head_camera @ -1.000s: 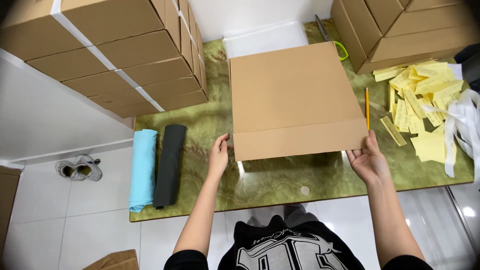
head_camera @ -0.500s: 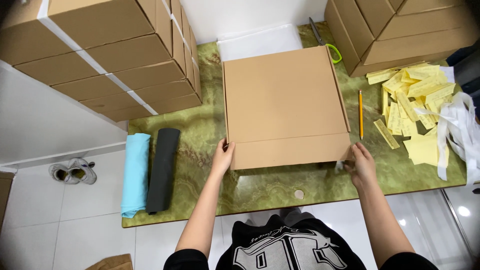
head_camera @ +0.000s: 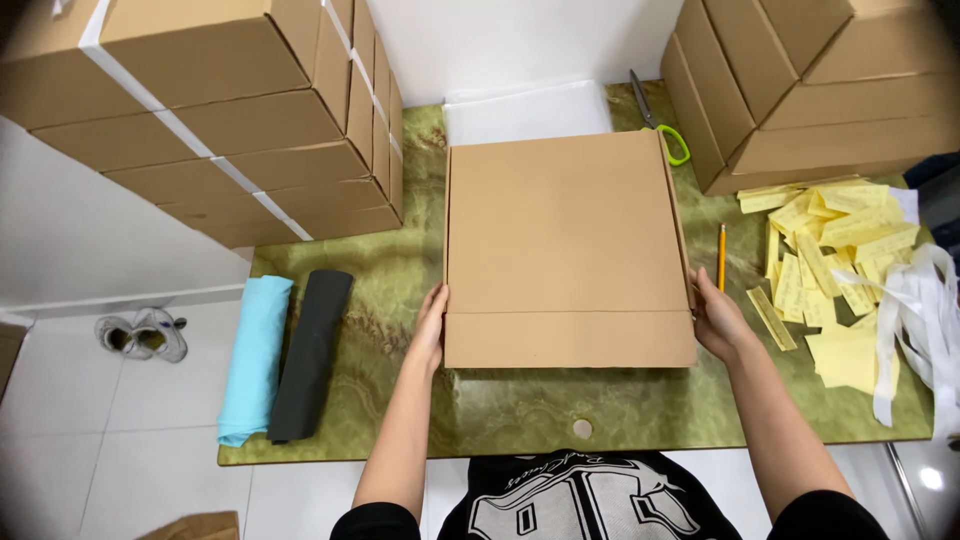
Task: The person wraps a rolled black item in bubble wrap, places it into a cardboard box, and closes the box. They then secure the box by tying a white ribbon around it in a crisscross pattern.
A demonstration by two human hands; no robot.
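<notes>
Bright, even and soft overall, apparently lit from overhead. Only thin, faint shadows beneath the flat cardboard box (head_camera: pixel 570 250) and along the stacked cartons (head_camera: pixel 240 120) at 10 o'clock. Mild sheen across the green marbled table (head_camera: pixel 520 410); small glare spot on the white floor (head_camera: pixel 930 478) at 4 o'clock. Sharp in the centre. Clear wide-angle bending toward the edges, with dark vignetting in the corners. No motion blur visible anywhere.
</notes>
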